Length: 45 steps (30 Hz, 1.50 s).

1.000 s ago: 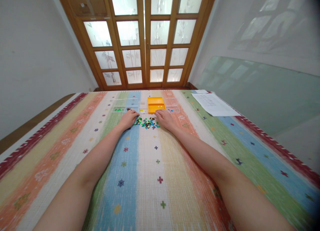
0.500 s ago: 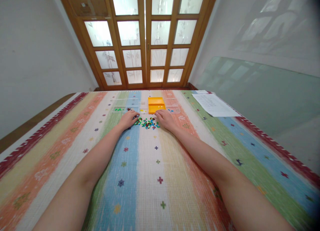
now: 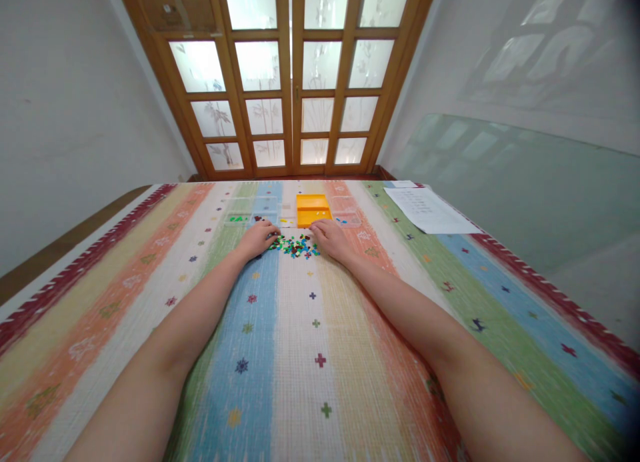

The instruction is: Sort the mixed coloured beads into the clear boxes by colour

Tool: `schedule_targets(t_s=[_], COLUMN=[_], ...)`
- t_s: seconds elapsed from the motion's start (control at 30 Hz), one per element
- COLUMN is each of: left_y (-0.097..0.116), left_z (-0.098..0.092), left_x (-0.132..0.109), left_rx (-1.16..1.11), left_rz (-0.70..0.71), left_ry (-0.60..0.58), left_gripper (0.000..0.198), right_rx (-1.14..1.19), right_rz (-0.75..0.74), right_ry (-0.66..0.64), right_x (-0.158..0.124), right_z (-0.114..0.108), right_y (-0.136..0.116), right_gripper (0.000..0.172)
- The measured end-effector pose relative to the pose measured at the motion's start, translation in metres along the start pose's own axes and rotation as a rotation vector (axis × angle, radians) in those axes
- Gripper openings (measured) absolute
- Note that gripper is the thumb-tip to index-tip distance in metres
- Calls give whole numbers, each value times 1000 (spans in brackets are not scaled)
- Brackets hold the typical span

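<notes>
A loose pile of small beads or bricks (image 3: 295,246) in green, blue, dark red and yellow lies on the striped tablecloth between my hands. My left hand (image 3: 259,239) rests at the pile's left edge, fingers loosely bent and a little apart, nothing visible in them. On the right side lies my right hand (image 3: 330,238), palm down, its fingertips just in front of the yellow box (image 3: 314,219). Its fingers look relaxed, with no piece showing; their undersides are hidden. The yellow box stands open and has a few pale pieces in its near half.
Clear plastic boxes (image 3: 239,201) hold green and dark red pieces behind my left hand. Another clear box (image 3: 354,212) with blue pieces stands right of the yellow one, and a few yellow pieces (image 3: 284,221) lie left of it. Printed sheets (image 3: 425,209) lie far right.
</notes>
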<state>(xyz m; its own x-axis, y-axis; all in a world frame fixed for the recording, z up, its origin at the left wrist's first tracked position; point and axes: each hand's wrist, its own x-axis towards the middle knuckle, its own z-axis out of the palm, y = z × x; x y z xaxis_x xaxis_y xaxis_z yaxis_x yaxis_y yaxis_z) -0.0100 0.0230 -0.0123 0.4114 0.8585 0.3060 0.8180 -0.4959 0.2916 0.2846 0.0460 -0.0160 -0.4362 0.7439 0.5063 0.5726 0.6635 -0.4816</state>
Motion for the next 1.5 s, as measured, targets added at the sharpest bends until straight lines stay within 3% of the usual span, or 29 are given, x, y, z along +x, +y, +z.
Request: schedule_targets(t_s=[0.47,0.7,0.9,1.3,1.5], left_y=[2,33,62,70,72], left_z=[5,3,17,26,22], left_x=[2,7,13,13,11], left_rx=[-70,-202,-447,-553,-501], left_rz=[-95,-97,-132,-159,-163], left_ry=[59,144,193,179,189], left_gripper=[11,10,15,16,14], right_rx=[-4,0,7,-85,-23], right_rz=[-8,-98,-215,-319,-244], right_ry=[-8,-35,-77,11,71], right_x=[1,-3,-10,-10,-8], right_z=[2,3,-3,1,0], right_y=[3,-1,-20,-25,-19], right_gripper=[37,35,29,15,8])
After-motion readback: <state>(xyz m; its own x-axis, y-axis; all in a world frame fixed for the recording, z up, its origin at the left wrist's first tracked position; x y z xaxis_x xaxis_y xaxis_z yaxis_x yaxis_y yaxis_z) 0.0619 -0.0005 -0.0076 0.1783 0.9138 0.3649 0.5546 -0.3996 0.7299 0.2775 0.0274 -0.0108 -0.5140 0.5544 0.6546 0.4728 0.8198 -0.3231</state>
